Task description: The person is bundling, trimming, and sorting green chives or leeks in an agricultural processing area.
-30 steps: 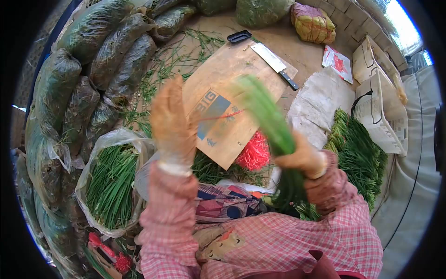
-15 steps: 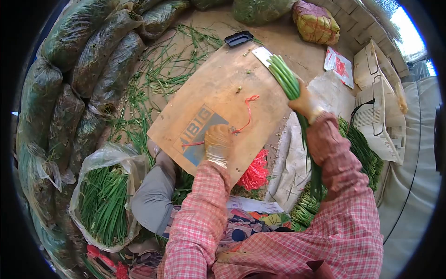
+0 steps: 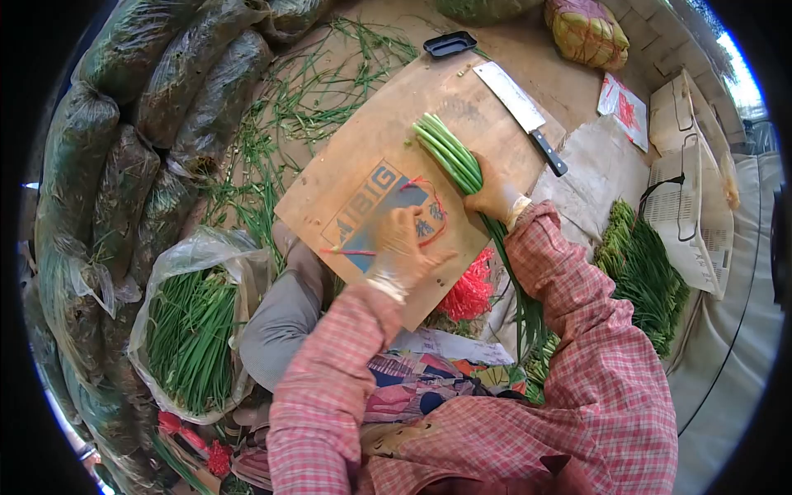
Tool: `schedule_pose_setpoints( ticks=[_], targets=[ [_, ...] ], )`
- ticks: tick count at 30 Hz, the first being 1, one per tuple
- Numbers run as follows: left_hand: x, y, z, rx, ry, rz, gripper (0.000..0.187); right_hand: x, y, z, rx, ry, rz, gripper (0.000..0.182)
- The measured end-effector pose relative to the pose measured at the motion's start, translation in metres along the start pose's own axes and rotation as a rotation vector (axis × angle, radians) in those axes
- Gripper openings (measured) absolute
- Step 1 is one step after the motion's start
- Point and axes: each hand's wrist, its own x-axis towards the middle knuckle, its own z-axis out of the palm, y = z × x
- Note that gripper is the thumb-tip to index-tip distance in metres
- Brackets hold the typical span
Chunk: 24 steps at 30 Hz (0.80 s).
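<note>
My right hand (image 3: 495,188), in a tan glove, is closed around a bunch of garlic chives (image 3: 450,153). The pale cut stem ends point to the upper left over the wooden board (image 3: 330,194), and the dark leaves hang down past the board's edge beside my right sleeve. My left hand (image 3: 402,250), also gloved and slightly blurred, is over the board's printed lettering with the thumb spread away from the fingers. A thin red string (image 3: 437,233) lies on the board, partly hidden beneath that hand. A cleaver (image 3: 511,97) with a black handle rests on the board's right side.
A black tray (image 3: 450,44) sits at the board's far corner. Stuffed plastic bags (image 3: 78,181) line the left, near an open bag of chives (image 3: 194,330). Red strings (image 3: 468,289) bundle below the board. More chives (image 3: 648,280) and white crates (image 3: 689,194) are on the right.
My right hand has brought the chives left over the board, uncovering the whole cleaver. My left hand has shifted slightly right and its thumb has spread. The view has shifted a little.
</note>
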Motion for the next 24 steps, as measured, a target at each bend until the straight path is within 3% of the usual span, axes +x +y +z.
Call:
schedule_pose_setpoints(
  ticks=[2, 5, 6, 7, 9, 12, 13, 15, 16, 17, 18, 19, 21, 23, 24],
  targets=[
    [-0.012, 0.017, 0.017, 0.08, 0.008, -0.168, 0.058, -0.002, 0.001, 0.005, -0.039, 0.015, 0.006, 0.08],
    [-0.019, 0.007, 0.035, 0.247, -0.049, -0.195, 0.049, -0.001, -0.001, 0.006, -0.035, 0.066, 0.007, 0.08],
    [-0.018, 0.002, 0.042, 0.305, -0.045, -0.215, 0.035, 0.001, 0.001, 0.003, -0.016, 0.105, -0.01, 0.08],
    [-0.019, -0.003, 0.046, 0.332, -0.038, -0.185, 0.032, 0.002, 0.005, 0.0, 0.003, 0.144, -0.023, 0.08],
    [-0.022, -0.009, 0.05, 0.388, -0.032, -0.13, 0.027, 0.019, 0.007, -0.016, -0.094, 0.179, 0.1, 0.081],
    [-0.017, -0.007, 0.036, 0.316, 0.115, -0.111, 0.017, 0.035, 0.005, -0.027, -0.21, 0.213, 0.193, 0.079],
    [-0.019, -0.022, 0.039, 0.084, 0.261, -0.242, 0.015, 0.031, -0.008, -0.025, -0.242, 0.187, 0.178, 0.078],
    [-0.012, -0.062, 0.018, 0.609, 0.408, -0.377, 0.022, 0.019, -0.023, -0.012, -0.303, 0.126, 0.149, 0.075],
    [0.015, -0.046, -0.028, -0.164, 0.576, -0.424, 0.024, 0.007, -0.028, -0.001, -0.308, 0.113, -0.014, 0.072],
    [0.036, -0.047, -0.054, -0.382, 0.688, -0.472, 0.023, -0.012, -0.033, 0.012, -0.313, 0.099, -0.175, 0.068],
    [0.059, -0.042, -0.085, -0.406, 0.638, -0.537, 0.023, -0.036, -0.047, 0.019, -0.245, -0.146, -0.147, 0.061],
    [0.08, -0.037, -0.107, -0.43, 0.59, -0.602, 0.023, -0.055, -0.049, 0.034, -0.313, -0.359, -0.288, 0.056],
    [0.123, -0.035, -0.117, -0.049, 0.475, -0.213, 0.025, -0.103, -0.03, 0.064, 0.286, -0.541, -0.698, 0.067],
    [0.155, -0.019, -0.107, 0.153, 0.354, -0.123, 0.023, -0.134, -0.054, 0.038, -0.007, -0.902, -0.259, 0.075],
    [0.162, -0.014, -0.092, 0.156, 0.297, -0.133, 0.022, -0.14, -0.054, 0.03, 0.079, -0.908, -0.235, 0.077]
  ],
)
